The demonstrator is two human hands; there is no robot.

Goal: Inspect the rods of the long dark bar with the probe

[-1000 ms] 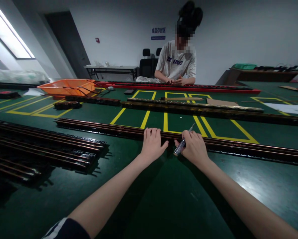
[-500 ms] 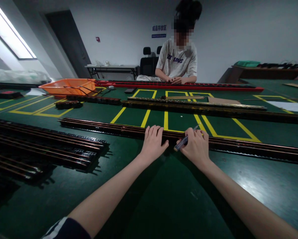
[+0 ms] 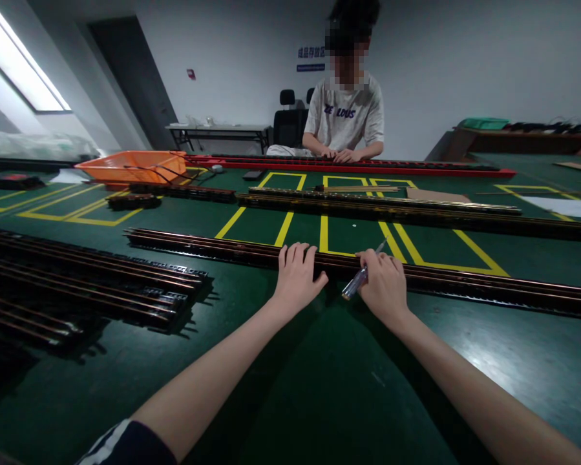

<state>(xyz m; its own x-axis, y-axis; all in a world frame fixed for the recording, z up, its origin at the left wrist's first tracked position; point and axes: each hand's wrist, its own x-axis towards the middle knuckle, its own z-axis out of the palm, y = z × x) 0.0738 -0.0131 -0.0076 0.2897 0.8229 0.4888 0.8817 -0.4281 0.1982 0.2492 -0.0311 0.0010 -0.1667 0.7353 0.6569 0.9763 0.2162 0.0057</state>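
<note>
A long black rail (image 3: 212,248) with copper-coloured strips along it lies across the green table in front of me. My left hand (image 3: 296,278) grips it near the middle, fingers over the top and far side, thumb held out on the near side. Just to the right, my right hand (image 3: 383,284) is closed round a small screwdriver (image 3: 352,285) with a see-through handle. Its thin shaft points up and away past my knuckles, off the rail. The fingers of that hand also rest against the rail, and their tips are hidden.
Several similar black rails (image 3: 139,294) lie to the left. Beyond mine is another long rail assembly (image 3: 416,213), with an orange basket (image 3: 132,169) at the far left. A co-worker (image 3: 346,123) works at a red-edged rail (image 3: 440,169) across the table.
The black rail has slid slightly to the right under my hands. In my right hand the screwdriver has turned a little steeper. The co-worker's head has shifted left.
</note>
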